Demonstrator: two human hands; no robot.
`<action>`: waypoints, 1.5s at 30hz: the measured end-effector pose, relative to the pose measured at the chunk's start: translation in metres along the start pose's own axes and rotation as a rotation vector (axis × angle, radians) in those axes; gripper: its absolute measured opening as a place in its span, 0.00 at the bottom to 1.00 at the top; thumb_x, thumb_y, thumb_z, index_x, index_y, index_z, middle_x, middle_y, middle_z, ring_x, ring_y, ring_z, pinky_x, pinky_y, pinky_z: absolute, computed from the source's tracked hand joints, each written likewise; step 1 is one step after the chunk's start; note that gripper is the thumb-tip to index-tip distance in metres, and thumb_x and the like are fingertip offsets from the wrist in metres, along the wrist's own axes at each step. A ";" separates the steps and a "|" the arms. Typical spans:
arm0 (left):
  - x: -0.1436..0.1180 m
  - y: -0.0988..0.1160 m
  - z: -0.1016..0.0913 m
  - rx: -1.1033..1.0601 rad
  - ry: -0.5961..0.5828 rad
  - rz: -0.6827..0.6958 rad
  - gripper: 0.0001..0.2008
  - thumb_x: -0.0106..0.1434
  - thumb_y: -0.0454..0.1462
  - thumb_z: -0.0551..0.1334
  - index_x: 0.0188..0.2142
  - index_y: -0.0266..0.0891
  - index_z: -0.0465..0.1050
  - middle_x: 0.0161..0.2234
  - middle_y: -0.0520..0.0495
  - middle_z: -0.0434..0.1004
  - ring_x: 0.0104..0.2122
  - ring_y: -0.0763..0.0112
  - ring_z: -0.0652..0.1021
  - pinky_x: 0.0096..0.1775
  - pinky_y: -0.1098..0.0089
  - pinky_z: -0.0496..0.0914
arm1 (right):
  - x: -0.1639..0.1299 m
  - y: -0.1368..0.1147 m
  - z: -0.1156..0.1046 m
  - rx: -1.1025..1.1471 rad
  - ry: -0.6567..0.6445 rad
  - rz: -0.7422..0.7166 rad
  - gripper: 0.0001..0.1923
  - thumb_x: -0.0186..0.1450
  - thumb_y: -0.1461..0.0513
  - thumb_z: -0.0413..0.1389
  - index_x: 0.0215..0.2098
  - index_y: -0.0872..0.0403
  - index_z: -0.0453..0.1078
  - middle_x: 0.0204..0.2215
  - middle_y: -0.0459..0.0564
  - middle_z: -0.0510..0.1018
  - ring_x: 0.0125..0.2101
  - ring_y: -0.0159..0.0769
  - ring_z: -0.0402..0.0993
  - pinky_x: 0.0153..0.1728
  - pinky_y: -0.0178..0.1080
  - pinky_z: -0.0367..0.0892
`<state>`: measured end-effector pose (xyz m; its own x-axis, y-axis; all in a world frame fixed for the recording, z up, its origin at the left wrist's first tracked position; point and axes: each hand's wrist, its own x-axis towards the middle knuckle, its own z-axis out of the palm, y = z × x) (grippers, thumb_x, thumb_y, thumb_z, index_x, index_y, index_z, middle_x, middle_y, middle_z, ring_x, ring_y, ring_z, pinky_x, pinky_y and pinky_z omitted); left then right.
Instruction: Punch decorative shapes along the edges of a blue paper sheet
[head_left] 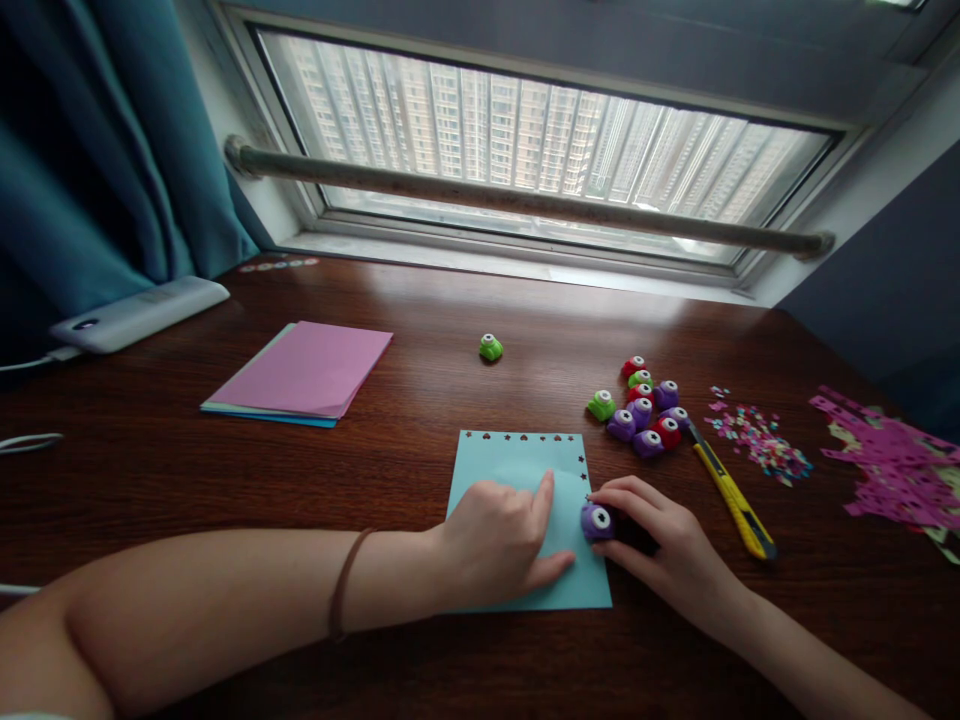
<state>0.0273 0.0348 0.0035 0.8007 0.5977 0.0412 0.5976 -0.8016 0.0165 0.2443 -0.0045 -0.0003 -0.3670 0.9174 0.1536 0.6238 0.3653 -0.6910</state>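
Note:
A light blue sheet of paper (pixel 517 590) lies on the table, with small star and heart holes along its top edge and the upper part of its right edge. Resting on the sheet is my left hand (pixel 499 535), thumb and index finger stretched apart, the other fingers curled, nothing held. My right hand (pixel 660 535) grips a purple craft punch (pixel 598 521) between thumb and fingers at the sheet's right edge. The punch has a white button with a dark star mark. Whether the paper sits inside its slot, I cannot tell.
Several punches (pixel 640 410) cluster at right beside a yellow utility knife (pixel 735 500). Further right are confetti (pixel 765 440) and pink paper scraps (pixel 900 460). A green punch (pixel 490 347) stands alone. Coloured paper (pixel 304 370) and a white device (pixel 142 315) with a cable are at left.

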 end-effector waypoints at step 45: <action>0.001 -0.005 0.000 -0.080 0.187 0.197 0.17 0.63 0.43 0.56 0.52 0.47 0.65 0.57 0.39 0.57 0.59 0.43 0.53 0.54 0.42 0.52 | 0.091 -0.038 0.037 -0.627 0.321 0.159 0.20 0.66 0.57 0.48 0.53 0.60 0.61 0.53 0.63 0.62 0.55 0.54 0.51 0.53 0.56 0.52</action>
<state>0.0252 0.0392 0.0036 0.8750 0.4234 0.2347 0.4196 -0.9051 0.0685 0.1621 0.0590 0.0141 -0.0782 0.9328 0.3518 0.9668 0.1571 -0.2016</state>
